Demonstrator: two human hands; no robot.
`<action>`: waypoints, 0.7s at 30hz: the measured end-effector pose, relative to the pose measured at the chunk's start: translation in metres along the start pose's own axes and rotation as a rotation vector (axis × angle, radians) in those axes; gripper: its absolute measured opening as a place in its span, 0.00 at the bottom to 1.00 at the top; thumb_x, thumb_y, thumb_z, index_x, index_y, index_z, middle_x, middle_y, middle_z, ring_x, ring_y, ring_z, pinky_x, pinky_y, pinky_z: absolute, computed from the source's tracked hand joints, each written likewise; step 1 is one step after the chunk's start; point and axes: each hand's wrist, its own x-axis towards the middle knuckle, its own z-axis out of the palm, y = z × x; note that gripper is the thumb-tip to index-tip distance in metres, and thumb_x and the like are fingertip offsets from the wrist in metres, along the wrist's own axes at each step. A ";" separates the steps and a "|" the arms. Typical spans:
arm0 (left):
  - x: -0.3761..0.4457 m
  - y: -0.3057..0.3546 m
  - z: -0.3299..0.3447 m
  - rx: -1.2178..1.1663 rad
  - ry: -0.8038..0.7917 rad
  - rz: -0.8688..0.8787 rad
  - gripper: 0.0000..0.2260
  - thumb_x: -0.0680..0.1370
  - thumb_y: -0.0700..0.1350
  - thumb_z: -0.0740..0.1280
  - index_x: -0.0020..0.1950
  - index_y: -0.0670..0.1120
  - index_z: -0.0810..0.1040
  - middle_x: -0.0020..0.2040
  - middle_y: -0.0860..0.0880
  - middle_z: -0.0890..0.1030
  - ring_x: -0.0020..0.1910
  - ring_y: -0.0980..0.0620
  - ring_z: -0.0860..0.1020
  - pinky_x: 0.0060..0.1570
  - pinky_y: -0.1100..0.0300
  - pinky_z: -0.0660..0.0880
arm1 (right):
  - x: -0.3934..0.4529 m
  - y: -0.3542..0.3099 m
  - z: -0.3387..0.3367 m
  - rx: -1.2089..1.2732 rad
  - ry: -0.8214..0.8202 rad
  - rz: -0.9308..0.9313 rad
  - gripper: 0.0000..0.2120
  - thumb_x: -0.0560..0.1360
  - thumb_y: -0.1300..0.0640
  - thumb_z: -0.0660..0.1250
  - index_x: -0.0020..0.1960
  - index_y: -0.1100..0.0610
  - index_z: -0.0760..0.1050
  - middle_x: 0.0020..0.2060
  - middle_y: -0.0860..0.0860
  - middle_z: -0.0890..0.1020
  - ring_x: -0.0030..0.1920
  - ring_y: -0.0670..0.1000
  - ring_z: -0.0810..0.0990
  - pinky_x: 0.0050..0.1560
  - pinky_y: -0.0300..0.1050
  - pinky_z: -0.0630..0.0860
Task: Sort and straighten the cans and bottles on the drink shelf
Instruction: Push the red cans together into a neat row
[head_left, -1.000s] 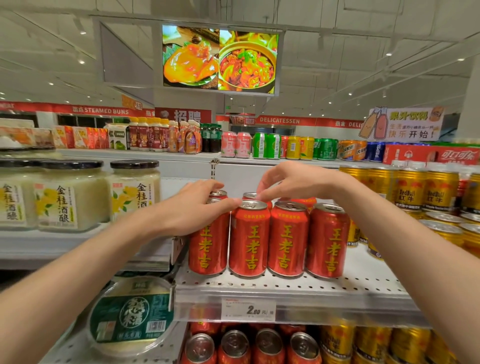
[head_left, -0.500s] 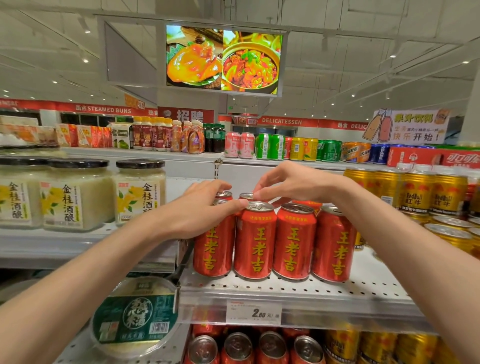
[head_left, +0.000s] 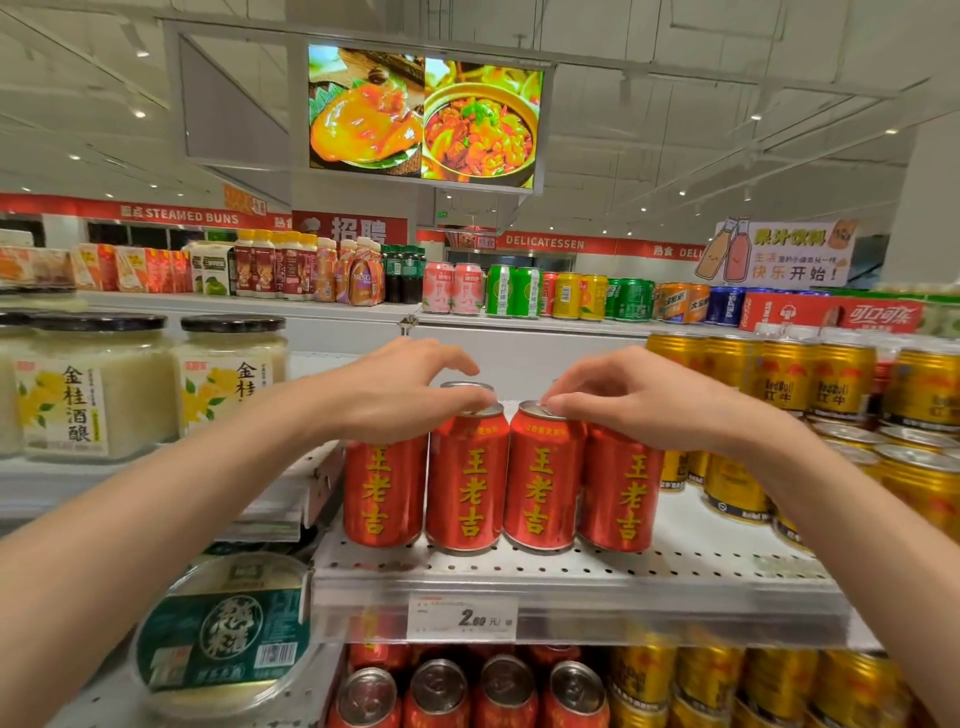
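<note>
Both hands are now sitting apart on the can tops: left hand (head_left: 400, 395) gripping the left cans (head_left: 384, 488), right hand (head_left: 639, 397) pinching the third can's (head_left: 543, 483) rim, shelf (head_left: 675, 571) below.

the four red cans (head_left: 467, 483) on the front shelf read 王老吉 in yellow, and the price tag (head_left: 462, 617) below reads 2.60. the jars (head_left: 88, 395) read 金桂酒酿, the gold cans (head_left: 841, 384) "redbull 红牛", the red carton (head_left: 831, 312) 可口可乐. the red wall banners (head_left: 182, 214) read "steamed buns" and "delicatessen".
</note>
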 end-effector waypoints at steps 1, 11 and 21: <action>0.004 0.002 0.001 -0.002 -0.018 -0.002 0.24 0.80 0.63 0.60 0.72 0.54 0.71 0.73 0.51 0.72 0.70 0.51 0.69 0.65 0.53 0.67 | 0.000 0.001 0.001 -0.002 0.011 0.001 0.12 0.78 0.39 0.66 0.56 0.42 0.83 0.49 0.37 0.85 0.49 0.37 0.83 0.53 0.42 0.81; 0.009 0.002 0.011 -0.020 -0.038 -0.051 0.19 0.81 0.62 0.59 0.67 0.55 0.76 0.65 0.52 0.77 0.62 0.50 0.75 0.65 0.47 0.72 | 0.055 0.038 -0.009 -0.095 0.004 0.216 0.19 0.77 0.42 0.70 0.63 0.52 0.81 0.57 0.48 0.84 0.54 0.49 0.81 0.45 0.41 0.74; 0.008 0.003 0.012 0.000 -0.026 -0.074 0.19 0.81 0.63 0.58 0.67 0.57 0.75 0.65 0.52 0.76 0.63 0.49 0.74 0.64 0.48 0.71 | 0.067 0.037 -0.005 0.043 -0.024 0.194 0.18 0.70 0.42 0.77 0.56 0.49 0.82 0.53 0.47 0.85 0.52 0.47 0.83 0.54 0.51 0.83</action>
